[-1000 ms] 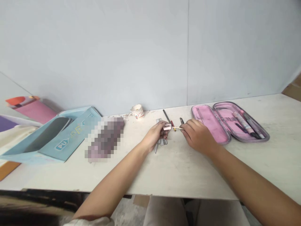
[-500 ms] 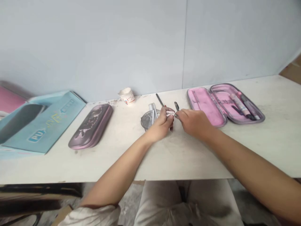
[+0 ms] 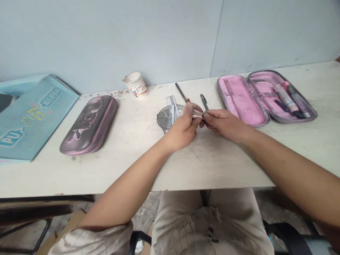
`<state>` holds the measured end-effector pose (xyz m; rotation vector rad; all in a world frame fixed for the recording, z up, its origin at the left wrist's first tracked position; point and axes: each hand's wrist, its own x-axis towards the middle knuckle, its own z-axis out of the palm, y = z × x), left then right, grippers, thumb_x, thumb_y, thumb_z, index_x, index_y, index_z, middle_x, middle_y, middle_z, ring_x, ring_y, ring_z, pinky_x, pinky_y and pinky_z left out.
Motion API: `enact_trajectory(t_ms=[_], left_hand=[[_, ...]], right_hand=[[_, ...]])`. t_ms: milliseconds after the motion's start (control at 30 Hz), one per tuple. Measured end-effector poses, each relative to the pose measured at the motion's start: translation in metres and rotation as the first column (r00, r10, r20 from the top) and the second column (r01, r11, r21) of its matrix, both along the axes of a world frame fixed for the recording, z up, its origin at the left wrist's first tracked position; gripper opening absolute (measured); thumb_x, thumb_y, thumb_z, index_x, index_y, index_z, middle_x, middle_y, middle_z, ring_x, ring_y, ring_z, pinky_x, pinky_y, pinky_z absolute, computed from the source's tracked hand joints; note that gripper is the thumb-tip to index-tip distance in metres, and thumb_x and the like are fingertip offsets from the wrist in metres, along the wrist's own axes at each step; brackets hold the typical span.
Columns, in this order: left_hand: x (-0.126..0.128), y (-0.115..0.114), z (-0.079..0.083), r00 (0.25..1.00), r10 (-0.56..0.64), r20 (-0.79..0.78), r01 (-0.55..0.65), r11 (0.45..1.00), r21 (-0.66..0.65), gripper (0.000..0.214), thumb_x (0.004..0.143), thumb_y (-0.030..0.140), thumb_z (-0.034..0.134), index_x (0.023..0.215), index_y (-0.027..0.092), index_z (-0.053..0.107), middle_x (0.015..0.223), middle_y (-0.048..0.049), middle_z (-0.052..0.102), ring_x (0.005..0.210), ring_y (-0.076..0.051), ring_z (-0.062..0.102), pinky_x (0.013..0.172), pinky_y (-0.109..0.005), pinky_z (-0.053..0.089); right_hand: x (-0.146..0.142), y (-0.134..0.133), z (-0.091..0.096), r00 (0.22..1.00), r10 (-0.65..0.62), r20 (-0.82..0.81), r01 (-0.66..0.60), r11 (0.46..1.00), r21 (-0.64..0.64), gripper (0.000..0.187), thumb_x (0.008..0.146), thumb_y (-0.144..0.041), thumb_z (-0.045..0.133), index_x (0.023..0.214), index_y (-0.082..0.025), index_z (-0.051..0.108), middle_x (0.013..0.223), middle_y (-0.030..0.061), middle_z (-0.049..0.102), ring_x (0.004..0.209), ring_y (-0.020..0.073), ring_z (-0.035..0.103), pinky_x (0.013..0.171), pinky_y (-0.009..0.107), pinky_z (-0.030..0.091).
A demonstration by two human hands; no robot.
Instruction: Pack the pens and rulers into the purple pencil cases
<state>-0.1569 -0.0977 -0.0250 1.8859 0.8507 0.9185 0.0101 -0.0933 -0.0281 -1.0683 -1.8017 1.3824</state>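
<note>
My left hand [image 3: 187, 124] is closed on a small pale pencil sharpener [image 3: 197, 113] with a metal strip along it. The fingertips of my right hand [image 3: 221, 122] pinch together at the sharpener's right end; what lies between them is too small and covered to name. Just beyond the hands, a dark capped pen [image 3: 204, 101] and a dark pencil [image 3: 181, 92] lie on the table. Partly behind my left hand are a grey translucent pouch [image 3: 164, 119] and clear rulers [image 3: 170, 102] on it.
An open pink pencil case [image 3: 244, 101] holding several pens and markers lies to the right. To the left are a closed dark pencil case [image 3: 89, 124] and a blue box [image 3: 32, 120]. A paper cup [image 3: 136, 84] stands by the wall, with crumbs beside it.
My view has shifted, so the table's things sit higher and more spread out. My hands stay together at the sharpener, and the right hand has turned slightly at its end.
</note>
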Motion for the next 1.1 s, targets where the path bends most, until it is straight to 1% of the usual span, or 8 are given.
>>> enact_trajectory(t_ms=[100,233,300,433,533,900,1033,1100], left_hand=[[0.001,0.006,-0.008,0.997,0.039,-0.060,-0.035,0.997,0.073,0.010,0.087,0.024,0.037,0.096,0.019,0.038,0.077,0.0012,0.051,0.068,-0.009,0.050,0.066,-0.025,0.042],[0.001,0.009,-0.013,0.994,0.075,-0.081,-0.064,0.990,0.128,0.013,0.089,0.025,0.037,0.100,0.019,0.037,0.077,0.0014,0.049,0.063,-0.009,0.049,0.063,-0.025,0.041],[0.002,0.009,-0.014,0.995,0.089,-0.038,-0.085,0.992,0.098,0.014,0.090,0.027,0.037,0.101,0.020,0.038,0.077,0.0015,0.049,0.059,-0.008,0.048,0.058,-0.024,0.041],[0.005,0.009,-0.013,0.992,0.102,0.074,-0.103,0.995,0.006,0.015,0.090,0.029,0.040,0.102,0.021,0.040,0.073,0.0025,0.047,0.056,-0.008,0.047,0.053,-0.022,0.040],[0.007,0.009,-0.013,0.985,0.105,0.140,-0.102,0.994,-0.032,0.016,0.089,0.030,0.044,0.102,0.021,0.042,0.070,0.0032,0.046,0.056,-0.007,0.046,0.052,-0.020,0.040],[0.012,0.010,-0.015,0.987,0.092,0.130,-0.088,0.995,-0.037,0.018,0.089,0.033,0.043,0.101,0.020,0.039,0.067,0.0048,0.043,0.054,-0.006,0.044,0.051,-0.019,0.041],[0.013,0.008,-0.014,0.992,0.046,0.118,-0.047,0.999,0.010,0.019,0.090,0.034,0.040,0.102,0.020,0.038,0.066,0.0049,0.043,0.055,-0.006,0.045,0.053,-0.019,0.042],[0.013,0.007,-0.012,0.994,0.017,0.109,-0.022,0.999,0.044,0.019,0.090,0.034,0.040,0.102,0.020,0.037,0.069,0.0042,0.044,0.056,-0.006,0.045,0.054,-0.020,0.042]], right_hand=[[0.000,-0.001,0.001,0.975,-0.128,0.184,0.077,0.963,0.259,0.032,0.087,-0.040,0.037,0.071,-0.017,0.052,0.061,-0.0022,0.047,0.057,0.0094,0.040,0.054,0.024,0.029],[0.002,-0.002,0.002,0.938,-0.198,0.285,0.067,0.909,0.412,0.022,0.087,-0.036,0.039,0.083,-0.019,0.052,0.068,-0.0010,0.055,0.061,0.0121,0.047,0.057,0.025,0.031],[0.003,-0.002,0.001,0.937,-0.205,0.283,0.044,0.872,0.487,0.019,0.086,-0.033,0.039,0.089,-0.019,0.052,0.073,0.0002,0.057,0.064,0.0128,0.049,0.059,0.026,0.032],[0.003,0.001,-0.003,0.910,-0.305,0.280,0.044,0.744,0.666,0.021,0.088,-0.030,0.035,0.090,-0.018,0.053,0.082,0.0043,0.059,0.073,0.0155,0.050,0.062,0.027,0.033],[0.004,0.003,-0.004,0.890,-0.354,0.287,0.043,0.692,0.721,0.023,0.089,-0.030,0.034,0.089,-0.018,0.054,0.083,0.0050,0.059,0.076,0.0164,0.051,0.063,0.028,0.033],[0.005,0.001,-0.001,0.817,-0.442,0.371,0.037,0.681,0.731,0.027,0.089,-0.032,0.033,0.087,-0.017,0.055,0.075,0.0040,0.059,0.068,0.0157,0.049,0.059,0.027,0.027],[0.002,-0.005,0.005,0.809,-0.459,0.367,0.086,0.710,0.699,0.027,0.088,-0.031,0.034,0.081,-0.017,0.057,0.068,0.0024,0.057,0.061,0.0140,0.046,0.056,0.027,0.024],[0.002,-0.008,0.009,0.830,-0.428,0.358,0.100,0.745,0.659,0.026,0.087,-0.029,0.036,0.077,-0.017,0.057,0.065,0.0015,0.055,0.058,0.0129,0.045,0.056,0.027,0.024]])
